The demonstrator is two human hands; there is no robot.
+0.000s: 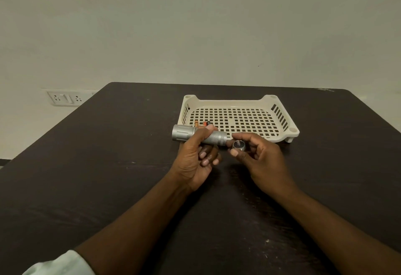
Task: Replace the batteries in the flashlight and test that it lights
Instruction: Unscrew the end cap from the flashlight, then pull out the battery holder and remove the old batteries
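Closest in, the left hand (198,155) is wrapped around the silver flashlight (198,135), holding it sideways above the dark table (97,166). The right hand (258,155) pinches the tail cap (239,145) between thumb and fingertips, just off the open rear end. So it looks like the cap's off, but can't tell if batteries are inside. Behind, a few batteries (205,123) sit in the cream basket (280,135). Recapping and testing are probably still to do.
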